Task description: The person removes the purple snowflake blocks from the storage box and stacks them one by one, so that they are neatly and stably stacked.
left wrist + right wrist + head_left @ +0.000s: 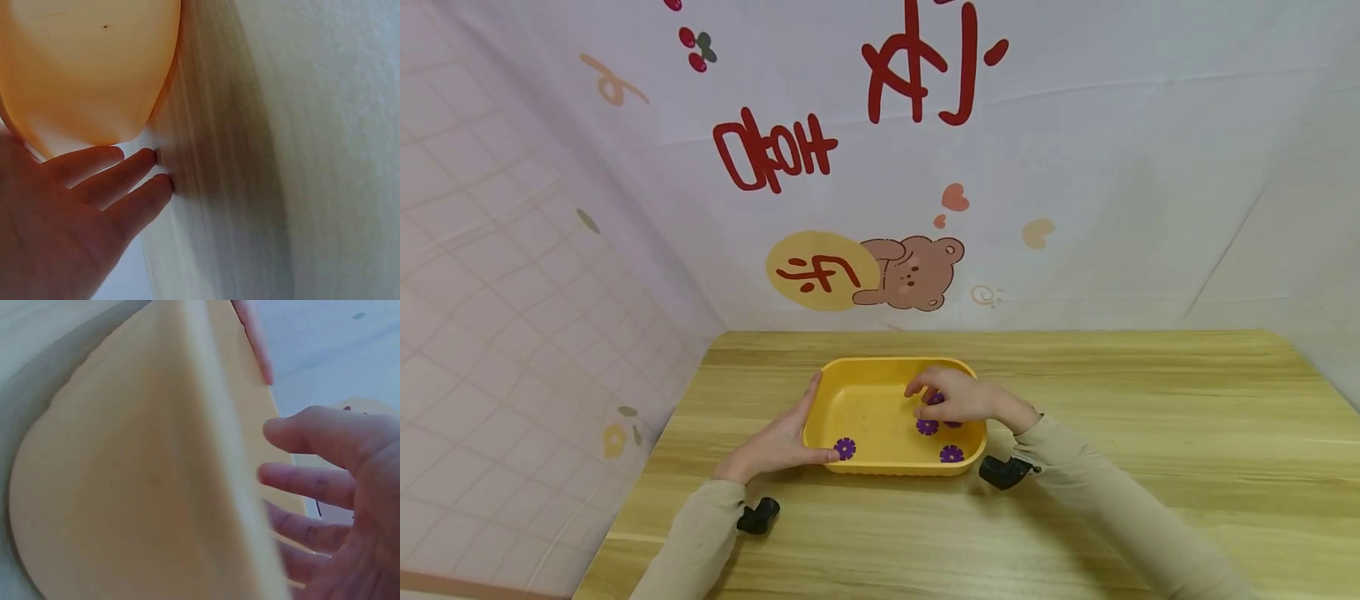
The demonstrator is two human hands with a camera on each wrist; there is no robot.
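Observation:
A yellow rectangular tray [887, 469] stands on the table, with several purple notched plastic discs [951, 454] lying in it. My left hand [778, 442] holds the tray's left end, its thumb over the front corner rim by one purple disc [845, 449]. In the left wrist view the other fingers [134, 203] lie along the tray's outside; the thumb is hidden there. Over the right part of the tray hangs my right hand [958, 396], fingers bent loosely and apart from the thumb, above a purple disc [927, 427] and others it partly hides. The right wrist view shows nothing in its fingers [306, 484].
The wood-grain table [1135, 400] extends to both sides of the tray. Behind it hangs a white printed cloth [1097, 217] with a bear and red characters. Black wrist devices [1003, 472] sit on both sleeves.

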